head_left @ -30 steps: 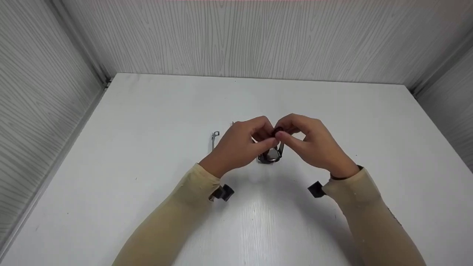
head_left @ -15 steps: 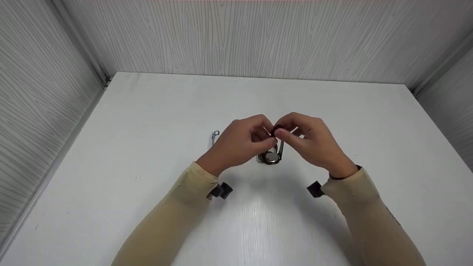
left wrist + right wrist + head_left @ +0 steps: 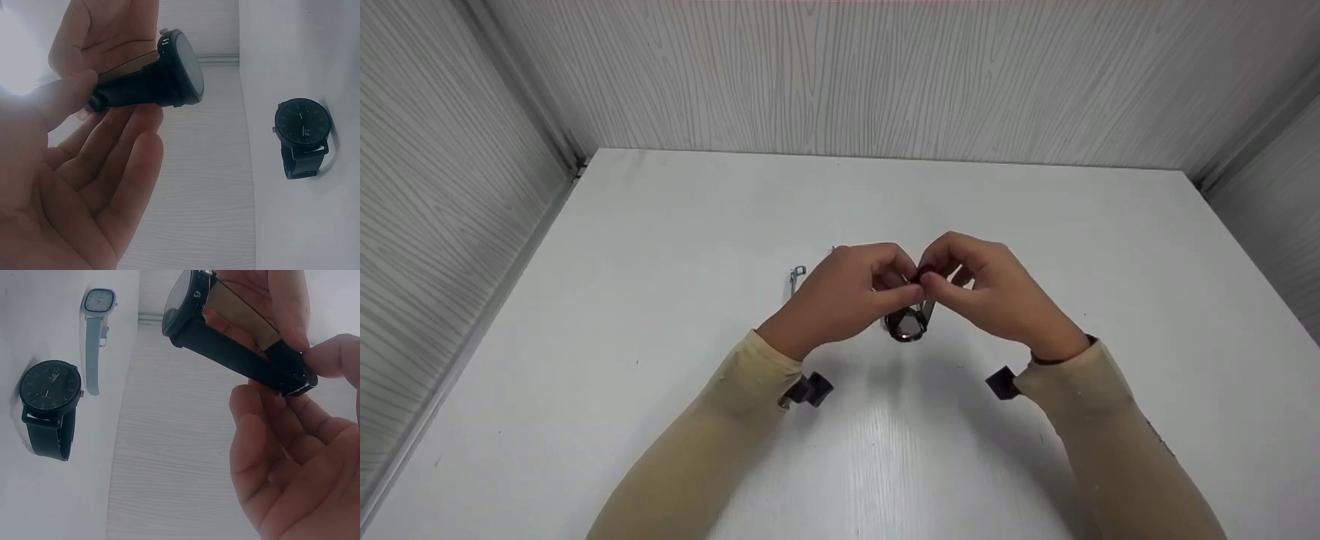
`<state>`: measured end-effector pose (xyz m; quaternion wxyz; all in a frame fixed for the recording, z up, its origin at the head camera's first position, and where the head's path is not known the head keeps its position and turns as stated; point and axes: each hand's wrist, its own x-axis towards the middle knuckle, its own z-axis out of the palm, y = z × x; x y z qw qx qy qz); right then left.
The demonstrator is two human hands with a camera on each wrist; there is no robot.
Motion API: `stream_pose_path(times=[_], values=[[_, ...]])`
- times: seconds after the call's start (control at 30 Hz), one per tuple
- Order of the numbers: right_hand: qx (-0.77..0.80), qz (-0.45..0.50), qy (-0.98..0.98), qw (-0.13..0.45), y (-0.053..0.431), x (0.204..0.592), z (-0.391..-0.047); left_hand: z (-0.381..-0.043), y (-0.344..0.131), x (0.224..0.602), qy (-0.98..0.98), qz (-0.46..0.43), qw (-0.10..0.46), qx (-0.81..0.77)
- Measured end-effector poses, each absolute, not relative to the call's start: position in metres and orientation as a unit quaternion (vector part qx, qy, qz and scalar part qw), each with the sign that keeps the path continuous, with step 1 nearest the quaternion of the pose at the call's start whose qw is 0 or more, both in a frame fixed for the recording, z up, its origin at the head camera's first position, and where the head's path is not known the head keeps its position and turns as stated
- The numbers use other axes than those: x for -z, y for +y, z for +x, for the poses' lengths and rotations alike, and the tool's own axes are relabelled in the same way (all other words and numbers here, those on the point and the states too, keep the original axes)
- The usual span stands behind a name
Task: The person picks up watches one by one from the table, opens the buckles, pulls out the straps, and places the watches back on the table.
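Observation:
Both hands hold one black-strapped wristwatch [image 3: 907, 328], raised over the table with its round case hanging below the fingers. My left hand [image 3: 847, 292] pinches the joined strap between thumb and fingers. From the other side, my right hand [image 3: 986, 289] grips the same strap end, thumb at the buckle [image 3: 307, 381] in the right wrist view. The strap forms a loop, tan on its inner side. A second watch, with a black round dial [image 3: 304, 124], lies on the table; in the head view the hands hide it.
A small watch with a square dial [image 3: 100, 301] and pale blue strap lies near the black one. Its buckle end [image 3: 797, 271] shows left of the left hand in the head view. Wood-grain panels [image 3: 840, 82] stand behind and beside the white table [image 3: 660, 217].
The held watch's case tilts and swings slightly, sitting a little lower now. Fingers of both hands shift a little at the strap end; the arms barely move.

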<state>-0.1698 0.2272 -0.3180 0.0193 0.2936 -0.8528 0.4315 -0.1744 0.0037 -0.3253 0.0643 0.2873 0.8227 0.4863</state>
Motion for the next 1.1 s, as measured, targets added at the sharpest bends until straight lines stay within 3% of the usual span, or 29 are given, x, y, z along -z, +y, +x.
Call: stream_pose_path(times=[0.37,0.7,1.1], values=[[-0.407,0.339,-0.848,-0.005,0.2283,0.3224,-0.1697,-0.1738,0.0016,0.3273,0.837,0.301,0.069,-0.451],[-0.396,0.340,-0.853,0.009,0.2259,0.3199,-0.1688,-0.1747,-0.0004,0.3307,0.828,0.314,0.039,-0.463],[-0.416,0.312,-0.854,0.028,0.2248,0.3209,-0.1706,-0.1737,0.0032,0.3284,0.805,0.282,0.055,-0.519]])
